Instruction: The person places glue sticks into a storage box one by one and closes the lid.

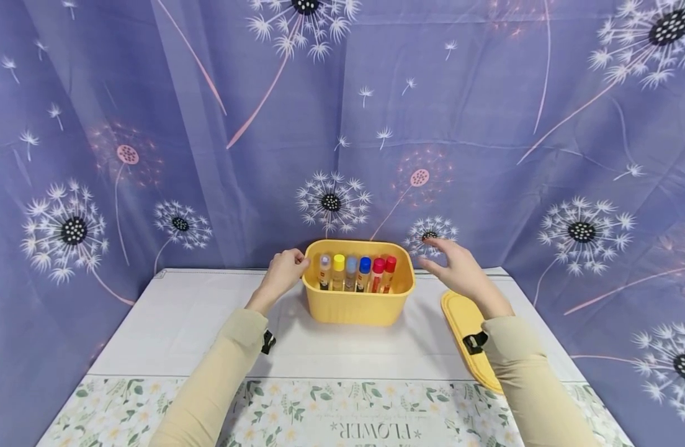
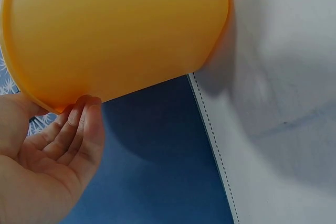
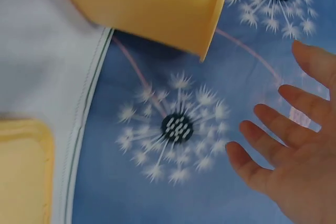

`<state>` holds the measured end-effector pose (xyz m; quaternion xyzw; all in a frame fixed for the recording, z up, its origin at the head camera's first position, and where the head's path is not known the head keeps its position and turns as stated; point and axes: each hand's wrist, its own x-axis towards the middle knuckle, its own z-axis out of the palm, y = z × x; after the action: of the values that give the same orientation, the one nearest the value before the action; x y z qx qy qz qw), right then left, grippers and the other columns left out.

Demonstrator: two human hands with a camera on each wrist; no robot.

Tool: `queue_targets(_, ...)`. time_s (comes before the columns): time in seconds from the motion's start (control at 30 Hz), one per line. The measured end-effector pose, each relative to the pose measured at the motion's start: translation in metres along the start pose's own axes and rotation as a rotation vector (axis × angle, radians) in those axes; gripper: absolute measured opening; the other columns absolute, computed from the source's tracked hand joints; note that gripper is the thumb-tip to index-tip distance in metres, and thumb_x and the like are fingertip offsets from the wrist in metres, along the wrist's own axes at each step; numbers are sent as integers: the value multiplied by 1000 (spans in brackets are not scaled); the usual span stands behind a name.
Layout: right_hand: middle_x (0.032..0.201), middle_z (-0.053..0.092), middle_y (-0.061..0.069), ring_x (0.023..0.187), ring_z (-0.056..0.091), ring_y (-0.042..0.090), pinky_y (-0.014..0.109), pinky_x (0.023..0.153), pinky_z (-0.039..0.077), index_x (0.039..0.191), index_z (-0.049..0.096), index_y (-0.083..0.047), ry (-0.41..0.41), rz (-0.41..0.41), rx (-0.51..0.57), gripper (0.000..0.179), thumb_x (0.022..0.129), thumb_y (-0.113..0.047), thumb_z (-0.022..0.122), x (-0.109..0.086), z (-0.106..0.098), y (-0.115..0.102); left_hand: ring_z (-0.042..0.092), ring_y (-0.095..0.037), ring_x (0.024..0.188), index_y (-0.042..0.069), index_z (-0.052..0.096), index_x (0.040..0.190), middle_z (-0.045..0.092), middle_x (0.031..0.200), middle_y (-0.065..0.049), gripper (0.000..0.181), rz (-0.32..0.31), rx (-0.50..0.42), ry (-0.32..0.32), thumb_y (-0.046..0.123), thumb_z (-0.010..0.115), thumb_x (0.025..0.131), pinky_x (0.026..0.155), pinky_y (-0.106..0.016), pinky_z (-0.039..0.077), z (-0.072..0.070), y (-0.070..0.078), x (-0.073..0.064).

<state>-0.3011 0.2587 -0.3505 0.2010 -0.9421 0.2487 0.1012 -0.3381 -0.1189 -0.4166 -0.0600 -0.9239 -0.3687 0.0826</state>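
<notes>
A yellow plastic storage bin (image 1: 356,308) stands upright near the back edge of the table. Inside it, a row of several small clear bottles shows lilac, yellow, grey-blue, blue and red caps, among them a blue-capped bottle (image 1: 363,273). At the bin's left end my left hand (image 1: 285,271) pinches the rim, its thumb and fingertips on either side in the left wrist view, where the bin's end wall (image 2: 121,30) fills the top. My right hand (image 1: 460,271) is raised off the bin's right end, fingers spread and holding nothing; the right wrist view shows a gap between fingertips and bin.
A yellow lid (image 1: 465,316) lies on the table at the right, partly under my right forearm. The white table (image 1: 208,323) carries a floral mat (image 1: 298,410) along its front. A blue dandelion-print curtain (image 1: 275,186) hangs close behind and on both sides.
</notes>
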Motion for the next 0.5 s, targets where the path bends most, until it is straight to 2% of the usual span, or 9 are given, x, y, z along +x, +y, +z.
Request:
queue_targets(0.33, 138, 46, 28, 122, 45, 47, 61, 94, 38, 141, 43, 4, 22, 123, 46, 58, 99, -34, 57, -55, -7, 44, 57, -21, 68, 4, 66, 92, 62, 76, -5, 23, 2, 13, 10, 25, 58, 96, 62, -33, 45, 0, 2, -1)
queue_targets(0.5, 131, 51, 32, 114, 51, 51, 61, 88, 43, 137, 46, 6, 65, 166, 31, 54, 100, -32, 56, -87, -5, 71, 56, -20, 67, 5, 66, 92, 62, 76, -5, 23, 4, 11, 1, 25, 57, 96, 61, -32, 45, 1, 0, -1)
